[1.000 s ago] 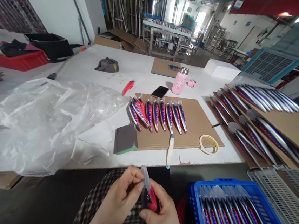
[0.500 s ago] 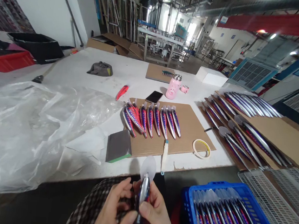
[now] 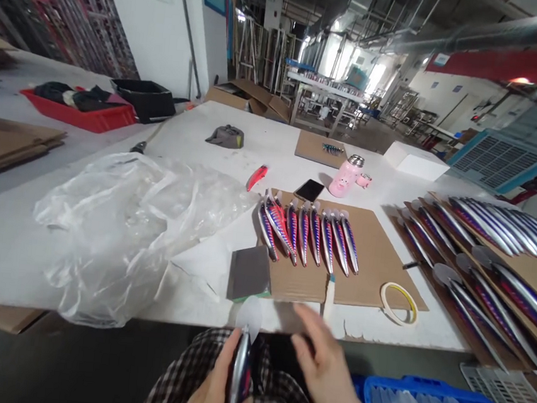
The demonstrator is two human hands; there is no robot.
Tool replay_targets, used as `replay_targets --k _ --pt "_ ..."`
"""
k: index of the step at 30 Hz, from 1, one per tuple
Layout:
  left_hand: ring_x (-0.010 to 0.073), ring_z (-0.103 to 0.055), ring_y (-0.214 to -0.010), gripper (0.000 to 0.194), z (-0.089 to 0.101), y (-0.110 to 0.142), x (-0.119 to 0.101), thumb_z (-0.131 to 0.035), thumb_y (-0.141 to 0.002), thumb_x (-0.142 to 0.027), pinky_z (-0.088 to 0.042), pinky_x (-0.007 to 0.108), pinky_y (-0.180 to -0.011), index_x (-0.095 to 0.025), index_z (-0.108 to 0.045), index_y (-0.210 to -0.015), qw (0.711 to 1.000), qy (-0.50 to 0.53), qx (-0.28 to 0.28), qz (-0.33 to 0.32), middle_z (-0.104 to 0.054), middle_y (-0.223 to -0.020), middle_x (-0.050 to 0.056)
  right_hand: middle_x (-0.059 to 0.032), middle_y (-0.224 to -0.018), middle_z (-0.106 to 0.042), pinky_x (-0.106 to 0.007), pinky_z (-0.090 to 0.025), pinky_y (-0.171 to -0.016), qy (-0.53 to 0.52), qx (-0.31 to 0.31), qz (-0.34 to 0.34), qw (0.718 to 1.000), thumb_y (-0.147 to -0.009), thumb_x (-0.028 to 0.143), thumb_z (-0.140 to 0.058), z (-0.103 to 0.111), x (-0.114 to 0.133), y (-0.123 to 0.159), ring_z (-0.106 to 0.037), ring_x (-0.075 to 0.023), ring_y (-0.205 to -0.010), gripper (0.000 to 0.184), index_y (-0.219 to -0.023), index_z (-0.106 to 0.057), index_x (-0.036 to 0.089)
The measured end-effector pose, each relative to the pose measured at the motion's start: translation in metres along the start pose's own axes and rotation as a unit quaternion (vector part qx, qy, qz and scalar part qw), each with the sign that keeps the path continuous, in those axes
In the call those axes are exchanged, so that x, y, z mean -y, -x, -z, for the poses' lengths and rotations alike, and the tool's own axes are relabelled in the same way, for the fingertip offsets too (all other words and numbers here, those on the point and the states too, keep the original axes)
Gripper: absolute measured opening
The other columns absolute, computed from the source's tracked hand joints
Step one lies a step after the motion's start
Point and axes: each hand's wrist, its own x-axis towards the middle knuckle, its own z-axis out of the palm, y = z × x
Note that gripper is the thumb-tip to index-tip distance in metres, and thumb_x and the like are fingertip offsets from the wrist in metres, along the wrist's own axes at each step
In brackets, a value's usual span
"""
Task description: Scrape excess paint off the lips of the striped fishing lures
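My left hand (image 3: 213, 386) is closed around a fishing lure (image 3: 241, 370), silver and dark, with a clear rounded lip pointing up. My right hand (image 3: 323, 365) is off the lure, fingers apart and empty, over the table's front edge near a tool with a white-wrapped handle (image 3: 329, 299). On a cardboard sheet (image 3: 372, 256) beyond lie several striped lures (image 3: 315, 231) in purple, red and silver. A grey sanding block (image 3: 249, 272) with a green underside sits at the sheet's left corner. A roll of tape (image 3: 398, 304) lies at its right.
Crumpled plastic sheeting (image 3: 123, 225) covers the left front. Lures on stacked cardboard (image 3: 522, 280) stand at right, above a blue basket (image 3: 422, 384) of lures. Farther back are a phone (image 3: 309, 190), a pink bottle (image 3: 346, 176), a red lure (image 3: 257, 177) and a grey cap (image 3: 226, 136).
My right hand has let go of the lure and moved right and forward. The lure stays in my left hand. The view has turned left, so the table appears shifted right.
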Motion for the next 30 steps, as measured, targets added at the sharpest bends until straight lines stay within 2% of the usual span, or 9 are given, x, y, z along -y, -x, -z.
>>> replay_targets --k 2,3,6,9,11,17,23,26,30 --pt "0.0277 -0.055 -0.126 0.07 0.0 0.0 0.004 -0.041 -0.088 -0.016 -0.048 0.046 -0.101 -0.019 -0.012 -0.152 1.0 -0.012 -0.002 -0.02 -0.051 -0.143 0.019 -0.0141 -0.129 -0.063 -0.048 -0.05 -0.102 0.145 -0.031 0.052 0.988 -0.093 0.015 -0.038 0.016 -0.021 -0.012 -0.056 -0.0277 -0.124 0.042 -0.131 -0.055 0.017" --pt "0.027 -0.052 -0.128 0.07 -0.001 -0.001 0.005 -0.04 -0.09 -0.016 -0.046 0.046 -0.103 -0.019 -0.009 -0.152 1.0 -0.012 0.001 -0.028 -0.049 -0.145 0.019 -0.0151 -0.129 -0.063 -0.051 -0.051 -0.101 0.178 -0.028 0.06 0.982 -0.09 0.01 -0.036 0.022 -0.031 -0.016 -0.055 -0.0291 -0.124 0.044 -0.13 -0.055 0.015" --pt "0.0265 -0.045 -0.134 0.063 -0.005 -0.003 0.008 -0.034 -0.095 -0.018 -0.044 0.047 -0.105 -0.02 -0.008 -0.152 0.999 -0.012 0.002 -0.034 -0.042 -0.15 0.02 -0.0117 -0.129 -0.063 -0.053 -0.049 -0.102 0.212 0.007 0.067 0.975 -0.08 -0.003 -0.033 0.034 -0.05 -0.019 -0.054 -0.0284 -0.125 0.057 -0.128 -0.057 0.016" --pt "0.0266 -0.038 -0.139 0.062 -0.008 -0.005 0.011 -0.032 -0.094 -0.014 -0.042 0.046 -0.107 -0.02 -0.011 -0.152 0.999 -0.011 0.002 -0.052 -0.037 -0.153 0.019 -0.006 -0.135 -0.06 -0.046 -0.049 -0.105 0.257 0.043 0.086 0.962 -0.074 -0.009 -0.032 0.039 -0.057 -0.009 -0.051 -0.0238 -0.128 0.069 -0.131 -0.055 0.021" --pt "0.0263 -0.04 -0.138 0.064 -0.009 -0.006 0.013 -0.032 -0.093 -0.011 -0.043 0.044 -0.107 -0.02 -0.01 -0.152 0.998 -0.009 0.006 -0.065 -0.039 -0.152 0.019 -0.0046 -0.137 -0.058 -0.043 -0.05 -0.105 0.29 0.061 0.095 0.95 -0.074 -0.009 -0.033 0.04 -0.06 -0.002 -0.049 -0.0228 -0.13 0.068 -0.131 -0.054 0.022" --pt "0.0267 -0.053 -0.127 0.065 -0.011 -0.006 0.015 -0.033 -0.093 -0.015 -0.047 0.038 -0.102 -0.021 -0.008 -0.153 0.997 -0.025 -0.019 -0.075 -0.048 -0.146 0.016 -0.0056 -0.126 -0.065 -0.042 -0.054 -0.099 0.305 0.093 0.102 0.942 -0.086 0.003 -0.041 0.047 -0.064 0.004 -0.056 -0.026 -0.123 0.041 -0.113 -0.063 0.025" --pt "0.0274 -0.064 -0.114 0.062 -0.007 -0.007 0.004 -0.033 -0.093 -0.016 -0.054 0.036 -0.089 -0.024 -0.014 -0.152 0.995 -0.069 -0.014 -0.072 -0.06 -0.132 0.016 -0.0071 -0.135 -0.059 -0.046 -0.053 -0.1 0.288 0.122 0.12 0.942 -0.08 0.008 -0.054 0.047 -0.059 0.009 -0.051 -0.0298 -0.128 0.048 -0.126 -0.055 0.024" --pt "0.0286 -0.068 -0.106 0.06 -0.006 -0.009 0.0 -0.034 -0.092 -0.016 -0.056 0.035 -0.082 -0.025 -0.022 -0.15 0.992 -0.097 -0.019 -0.075 -0.062 -0.127 0.016 -0.005 -0.126 -0.066 -0.044 -0.055 -0.097 0.265 0.093 0.139 0.95 -0.077 0.002 -0.048 0.044 -0.059 0.019 -0.058 -0.0273 -0.121 0.046 -0.115 -0.062 0.025" --pt "0.0292 -0.068 -0.104 0.064 -0.006 -0.011 -0.001 -0.036 -0.086 -0.012 -0.057 0.034 -0.077 -0.024 -0.027 -0.149 0.989 -0.115 -0.013 -0.092 -0.063 -0.122 0.015 -0.0035 -0.101 -0.076 -0.036 -0.061 -0.084 0.146 -0.033 0.147 0.978 -0.082 0.003 -0.046 0.043 -0.049 0.031 -0.071 -0.0228 -0.098 0.036 -0.096 -0.068 0.028"
